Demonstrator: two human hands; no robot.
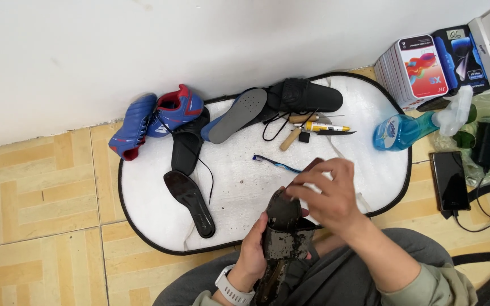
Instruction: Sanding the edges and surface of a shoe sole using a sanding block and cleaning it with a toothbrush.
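My left hand [252, 252] grips a dirty black shoe [283, 238] from below, over my lap at the bottom middle. My right hand [330, 195] sits on top of the shoe, its fingers closed on a small dark brown piece [311, 166] at the shoe's upper end. A white watch [232, 290] is on my left wrist. A blue toothbrush [276, 164] lies on the white mat [154, 215] just beyond my hands.
On the mat lie a blue and red shoe [157, 116], black insoles [189, 202], a grey insole [237, 115], a black slipper [307, 96], and small tools [313, 127]. At the right stand a blue spray bottle [412, 127], boxes [426, 65], a phone [449, 180].
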